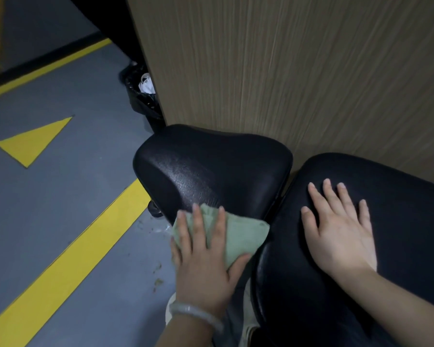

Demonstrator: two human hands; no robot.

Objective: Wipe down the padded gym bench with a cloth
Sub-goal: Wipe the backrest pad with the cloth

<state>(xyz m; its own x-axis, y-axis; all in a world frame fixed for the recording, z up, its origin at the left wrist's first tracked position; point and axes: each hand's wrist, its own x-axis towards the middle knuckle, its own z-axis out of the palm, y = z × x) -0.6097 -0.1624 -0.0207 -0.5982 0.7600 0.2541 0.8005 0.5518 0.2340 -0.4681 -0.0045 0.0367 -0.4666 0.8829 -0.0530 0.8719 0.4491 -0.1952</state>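
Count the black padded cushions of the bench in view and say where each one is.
2. The smaller seat pad sits left, under the green cloth; the larger pad lies right, under the bare right hand. More may lie outside the frame.

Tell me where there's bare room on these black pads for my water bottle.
Bare: the smaller black pad, between the green cloth and wooden panel. Crowded: its near edge under the left hand, and around the right hand.
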